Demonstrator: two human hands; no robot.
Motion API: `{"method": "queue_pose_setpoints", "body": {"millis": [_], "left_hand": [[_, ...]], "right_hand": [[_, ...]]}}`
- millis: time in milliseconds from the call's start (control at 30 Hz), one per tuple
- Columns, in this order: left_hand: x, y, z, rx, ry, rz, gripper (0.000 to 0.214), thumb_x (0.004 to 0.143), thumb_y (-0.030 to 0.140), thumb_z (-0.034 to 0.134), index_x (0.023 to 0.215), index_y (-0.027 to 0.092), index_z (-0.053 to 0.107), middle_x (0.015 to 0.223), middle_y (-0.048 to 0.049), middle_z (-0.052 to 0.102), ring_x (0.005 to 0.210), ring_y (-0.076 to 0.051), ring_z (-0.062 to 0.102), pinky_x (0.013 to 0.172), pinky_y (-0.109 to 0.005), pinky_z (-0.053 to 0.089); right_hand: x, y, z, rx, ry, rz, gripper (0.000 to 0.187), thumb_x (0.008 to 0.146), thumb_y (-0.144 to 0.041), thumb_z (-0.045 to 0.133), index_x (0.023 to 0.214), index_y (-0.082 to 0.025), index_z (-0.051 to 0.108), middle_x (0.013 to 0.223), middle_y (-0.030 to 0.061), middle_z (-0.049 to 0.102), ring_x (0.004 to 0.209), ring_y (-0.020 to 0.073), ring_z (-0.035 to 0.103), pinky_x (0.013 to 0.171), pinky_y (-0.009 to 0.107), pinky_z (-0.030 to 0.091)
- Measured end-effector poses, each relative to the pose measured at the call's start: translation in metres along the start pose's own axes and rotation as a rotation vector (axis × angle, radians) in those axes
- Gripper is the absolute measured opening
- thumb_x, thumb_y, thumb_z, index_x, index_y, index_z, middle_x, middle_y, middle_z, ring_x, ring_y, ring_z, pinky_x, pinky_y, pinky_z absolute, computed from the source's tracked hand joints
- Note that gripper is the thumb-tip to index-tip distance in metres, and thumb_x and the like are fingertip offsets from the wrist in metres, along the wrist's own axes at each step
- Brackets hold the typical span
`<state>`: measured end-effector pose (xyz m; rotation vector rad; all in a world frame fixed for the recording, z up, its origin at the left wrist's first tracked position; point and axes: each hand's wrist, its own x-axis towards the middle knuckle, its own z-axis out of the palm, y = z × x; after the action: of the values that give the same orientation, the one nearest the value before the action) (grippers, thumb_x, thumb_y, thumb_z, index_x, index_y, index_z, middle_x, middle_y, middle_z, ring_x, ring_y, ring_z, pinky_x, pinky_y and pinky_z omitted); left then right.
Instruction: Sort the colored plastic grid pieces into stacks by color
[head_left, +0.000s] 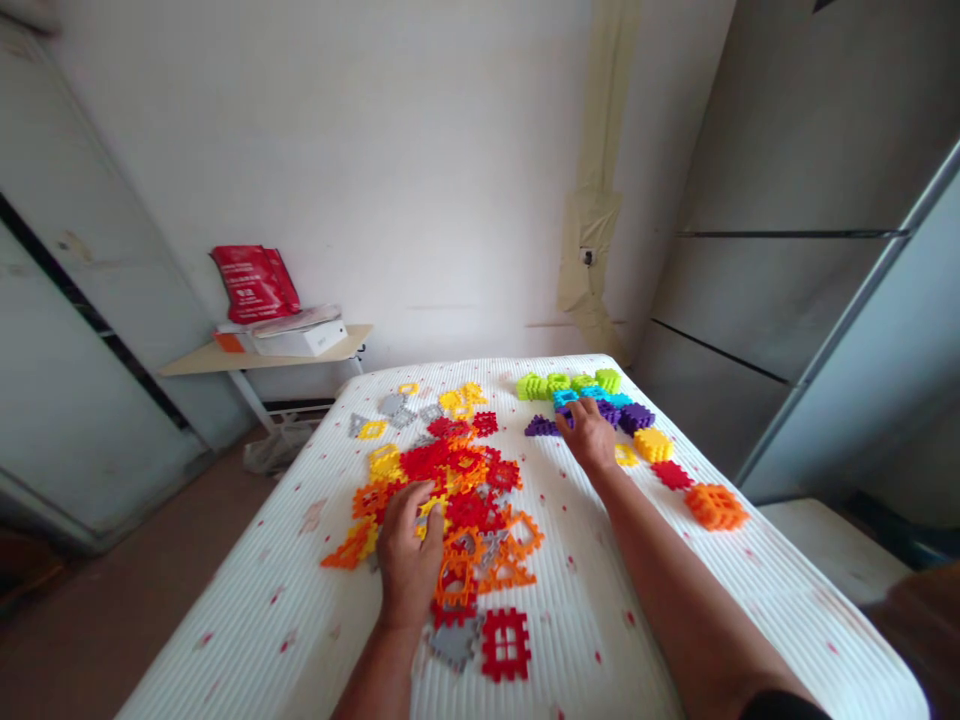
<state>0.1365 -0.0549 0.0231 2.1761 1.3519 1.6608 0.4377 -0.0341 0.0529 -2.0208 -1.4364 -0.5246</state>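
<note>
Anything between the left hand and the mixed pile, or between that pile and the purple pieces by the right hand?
Nothing visible: the left hand is at the mixed pile, and only white cover separates pile from purple pieces. The right hand partly hides those.

PLACE: likely home room | SIGNS: grey fridge (780, 150), patterned cloth-covered table (262, 620), plastic toy pieces (465, 508), side table (196, 361)

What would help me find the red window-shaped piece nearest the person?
On the white, red-flecked cover, find the pile of toothed plastic pieces by the left hand. At the pile's near end lies a grey piece. Just right of it is the red window-shaped piece, a square set apart from its grey neighbour by its colour and the cross dividing its middle into four openings.
</note>
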Motion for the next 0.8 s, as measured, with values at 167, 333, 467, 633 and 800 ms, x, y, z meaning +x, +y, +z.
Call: {"method": "queue_pose_setpoints", "body": {"millis": [167,333,467,633,800], "left_hand": [[0.007,-0.019,-0.014,0.031,0.100,-0.105,0.024,0.077,0.026,0.051,0.096,0.018,0.062,0.093,-0.0065,0.064,0.087,-0.018,0.060,0.081,-0.033,0.048],[0.012,-0.052,-0.035,0.029,0.227,-0.362,0.026,0.073,0.030,0.053,0.093,0.018,0.064,0.088,-0.0049,0.063,0.074,-0.016,0.058,0.069,-0.030,0.048],[0.012,-0.074,-0.042,-0.016,0.306,-0.584,0.031,0.066,0.031,0.057,0.092,0.017,0.065,0.080,-0.0030,0.063,0.070,-0.016,0.057,0.069,-0.032,0.047],[0.009,-0.089,-0.037,-0.151,0.359,-0.663,0.034,0.062,0.033,0.058,0.090,0.014,0.065,0.079,-0.0031,0.063,0.071,-0.016,0.057,0.070,-0.033,0.048],[0.011,-0.083,-0.037,-0.082,0.367,-0.591,0.030,0.065,0.031,0.056,0.088,0.015,0.064,0.078,-0.0025,0.062,0.071,-0.017,0.057,0.073,-0.034,0.047]], "right_hand": [[-0.016,-0.013,0.006,0.209,0.006,-0.316,0.031,0.090,-0.029,0.038,0.077,-0.017,0.063,0.078,0.0064,0.061,0.070,0.0124,0.055,0.062,0.021,0.037],[-0.035,-0.021,0.023,0.320,-0.287,-0.338,0.026,0.086,-0.028,0.042,0.073,-0.017,0.062,0.072,0.0045,0.061,0.066,0.0125,0.054,0.063,0.022,0.037],[-0.041,-0.021,0.030,0.404,-0.390,-0.144,0.022,0.080,-0.029,0.046,0.071,-0.017,0.062,0.069,0.0024,0.062,0.063,0.0123,0.054,0.060,0.022,0.036],[-0.052,-0.019,0.025,0.564,-0.410,-0.003,0.022,0.077,-0.031,0.046,0.069,-0.017,0.062,0.063,-0.0003,0.060,0.061,0.0121,0.054,0.058,0.021,0.037],[-0.072,-0.018,0.007,0.622,-0.455,-0.034,0.021,0.077,-0.029,0.046,0.071,-0.017,0.062,0.065,0.0000,0.060,0.060,0.0119,0.054,0.059,0.022,0.039]]}}
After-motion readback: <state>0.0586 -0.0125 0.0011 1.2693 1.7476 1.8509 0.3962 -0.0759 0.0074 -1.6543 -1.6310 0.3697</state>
